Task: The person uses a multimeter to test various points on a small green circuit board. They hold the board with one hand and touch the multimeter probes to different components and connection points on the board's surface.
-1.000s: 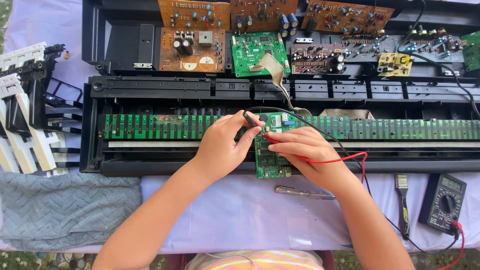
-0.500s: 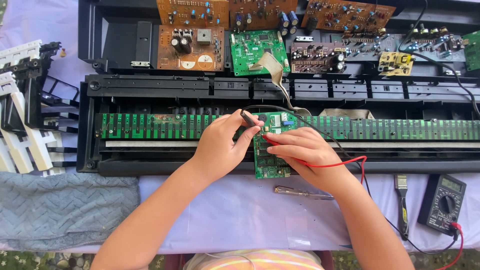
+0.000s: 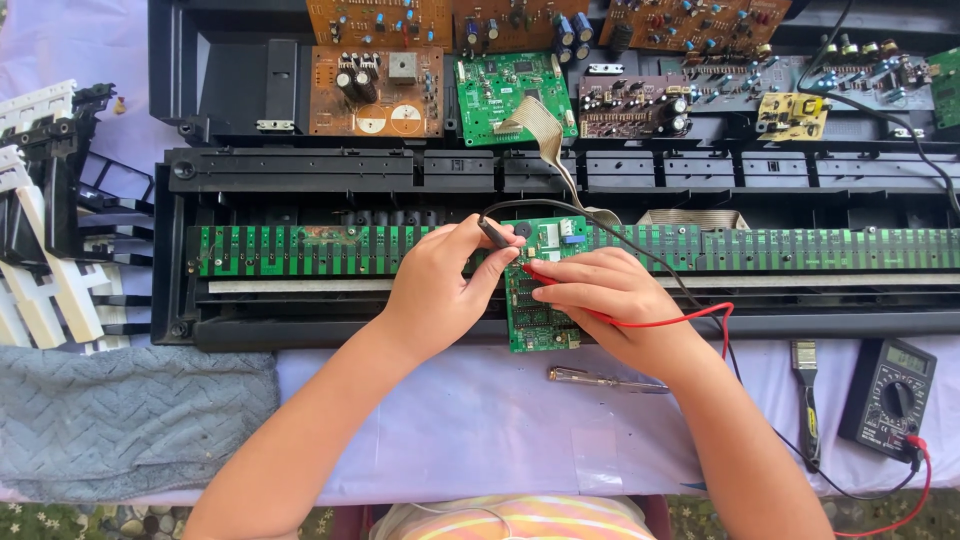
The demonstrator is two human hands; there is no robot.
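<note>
A small green circuit board (image 3: 538, 318) lies on the opened black keyboard chassis (image 3: 300, 170), over the long green key-contact board (image 3: 300, 250). My left hand (image 3: 440, 285) pinches a black meter probe (image 3: 492, 232) whose tip touches the small board's upper edge. My right hand (image 3: 610, 300) holds a red meter probe (image 3: 545, 278) against the middle of the same board. The red lead (image 3: 690, 320) and the black lead (image 3: 640, 250) run right toward a black multimeter (image 3: 888, 395).
Several brown and green circuit boards (image 3: 375, 90) fill the chassis's far half. Detached white and black keys (image 3: 40, 240) lie at the left, above a grey towel (image 3: 120, 420). A screwdriver (image 3: 605, 378) and a small brush (image 3: 808, 400) rest on the pale cloth.
Both hands stay on the small board with only slight shifts of the probe tips. The camera view has drifted a little.
</note>
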